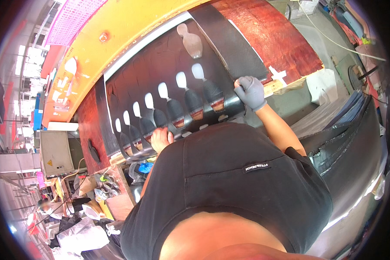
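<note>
A glossy black sheet (151, 60) lies over the worktable, with a row of sole-shaped cutouts along its near side. White and dark red surfaces show through the openings. My bare left hand (161, 139) is at the sheet's near edge, fingers bent over it. My right hand (251, 93), in a grey glove, is closed at the table's near edge, beside the sheet's right side; its fingertips are hidden. Farther back on the sheet is a brownish sole-shaped piece or opening (192, 42); I cannot tell which.
An orange machine beam (130, 28) spans the far side. The worn red table board (268, 32) extends right, with a black strip (236, 52) across it. Stacked dark sheets (333, 117) stand right. A grey electrical box (56, 154) and cluttered bags (82, 236) are left.
</note>
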Demonstrator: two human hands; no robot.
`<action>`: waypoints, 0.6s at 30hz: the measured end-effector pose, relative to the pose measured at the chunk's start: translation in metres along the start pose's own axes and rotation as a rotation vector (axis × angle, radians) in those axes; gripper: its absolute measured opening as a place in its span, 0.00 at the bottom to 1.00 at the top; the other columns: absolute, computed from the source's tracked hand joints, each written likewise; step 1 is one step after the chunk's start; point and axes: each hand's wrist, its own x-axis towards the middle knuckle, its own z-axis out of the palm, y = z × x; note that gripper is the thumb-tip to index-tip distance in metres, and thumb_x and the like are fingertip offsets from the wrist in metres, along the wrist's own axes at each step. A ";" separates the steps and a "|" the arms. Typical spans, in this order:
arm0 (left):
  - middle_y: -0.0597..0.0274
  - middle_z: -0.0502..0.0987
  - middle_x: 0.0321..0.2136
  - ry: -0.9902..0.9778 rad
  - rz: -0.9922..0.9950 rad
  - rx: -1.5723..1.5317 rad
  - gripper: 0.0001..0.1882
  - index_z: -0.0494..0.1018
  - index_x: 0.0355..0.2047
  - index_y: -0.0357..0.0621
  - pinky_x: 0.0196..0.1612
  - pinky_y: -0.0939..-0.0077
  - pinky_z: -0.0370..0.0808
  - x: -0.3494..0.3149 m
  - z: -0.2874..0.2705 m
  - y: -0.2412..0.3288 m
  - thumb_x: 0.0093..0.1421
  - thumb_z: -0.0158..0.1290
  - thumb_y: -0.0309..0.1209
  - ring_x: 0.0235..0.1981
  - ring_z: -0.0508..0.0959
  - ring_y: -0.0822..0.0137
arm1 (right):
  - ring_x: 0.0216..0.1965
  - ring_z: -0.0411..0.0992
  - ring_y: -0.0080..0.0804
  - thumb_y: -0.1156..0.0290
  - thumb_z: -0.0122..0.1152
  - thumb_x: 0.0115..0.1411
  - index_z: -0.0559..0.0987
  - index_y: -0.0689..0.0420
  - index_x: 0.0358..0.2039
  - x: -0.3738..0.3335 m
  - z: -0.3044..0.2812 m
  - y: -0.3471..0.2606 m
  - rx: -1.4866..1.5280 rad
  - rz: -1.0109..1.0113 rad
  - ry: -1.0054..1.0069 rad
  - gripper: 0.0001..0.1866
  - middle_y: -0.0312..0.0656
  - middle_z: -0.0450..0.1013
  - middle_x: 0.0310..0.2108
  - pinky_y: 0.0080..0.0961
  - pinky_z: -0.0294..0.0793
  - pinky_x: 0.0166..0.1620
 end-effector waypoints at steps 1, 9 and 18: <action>0.55 0.71 0.29 0.000 -0.004 0.000 0.12 0.73 0.33 0.42 0.35 0.60 0.66 0.001 0.000 0.002 0.49 0.53 0.34 0.33 0.71 0.54 | 0.23 0.69 0.43 0.70 0.60 0.46 0.72 0.53 0.20 0.000 0.001 0.001 0.018 0.002 0.018 0.05 0.41 0.69 0.18 0.38 0.68 0.28; 0.59 0.71 0.28 0.000 0.000 0.007 0.09 0.73 0.30 0.44 0.38 0.62 0.67 0.005 0.001 0.002 0.53 0.51 0.35 0.34 0.71 0.56 | 0.25 0.71 0.44 0.66 0.59 0.50 0.73 0.54 0.21 -0.007 0.007 0.003 0.046 0.026 -0.009 0.07 0.42 0.70 0.20 0.38 0.69 0.29; 0.61 0.70 0.27 0.121 0.065 -0.002 0.08 0.71 0.27 0.45 0.34 0.62 0.67 0.008 0.011 0.002 0.53 0.51 0.36 0.33 0.71 0.57 | 0.35 0.71 0.48 0.62 0.50 0.59 0.76 0.58 0.32 0.068 -0.021 -0.038 0.329 0.055 0.113 0.12 0.48 0.73 0.29 0.36 0.70 0.38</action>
